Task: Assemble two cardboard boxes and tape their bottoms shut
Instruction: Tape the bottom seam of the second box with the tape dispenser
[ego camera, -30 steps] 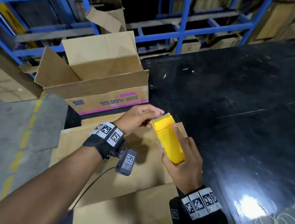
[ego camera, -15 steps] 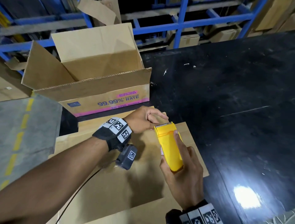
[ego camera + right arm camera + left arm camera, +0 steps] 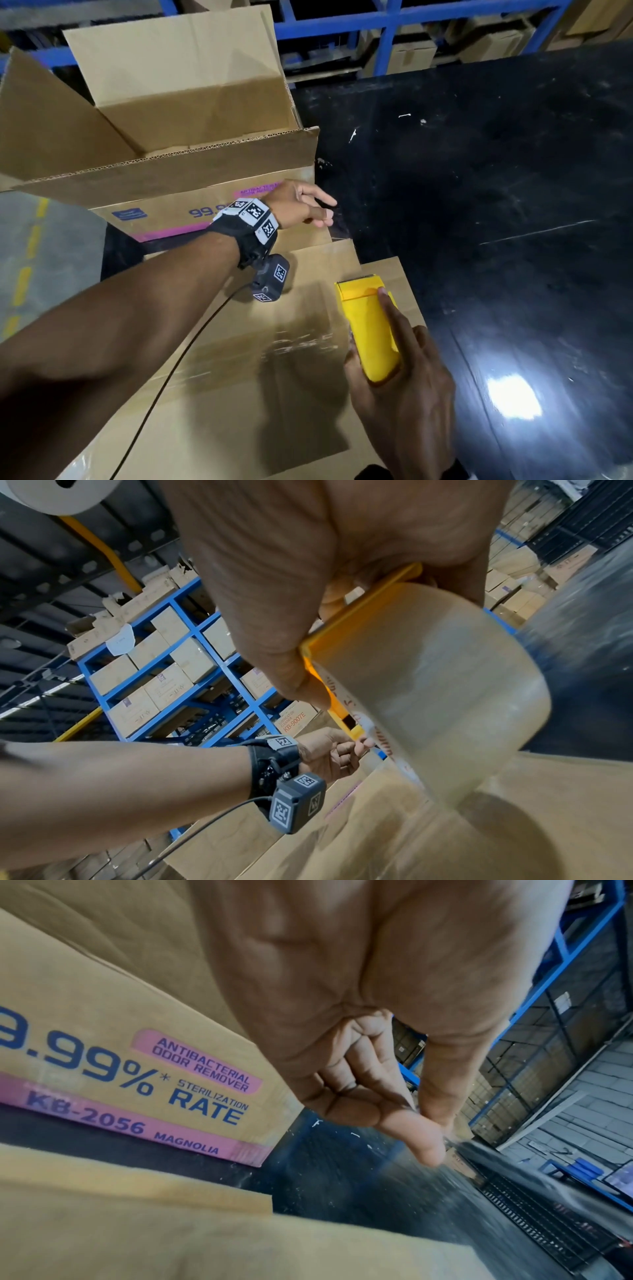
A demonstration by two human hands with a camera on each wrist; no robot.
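Between L and R fingers: clear tape strip (image 3: 337, 226) stretched over flat box (image 3: 239, 394) on desk (image 3: 496, 205). L hand (image 3: 298, 205) pinches tape end. R hand (image 3: 404, 387) grips yellow dispenser (image 3: 368, 329). Open box (image 3: 164, 150) just beyond L hand.

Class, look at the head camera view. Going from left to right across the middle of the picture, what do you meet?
Grey floor with yellow line → printed cardboard box → left hand → yellow tape dispenser, held by the right hand → black table.
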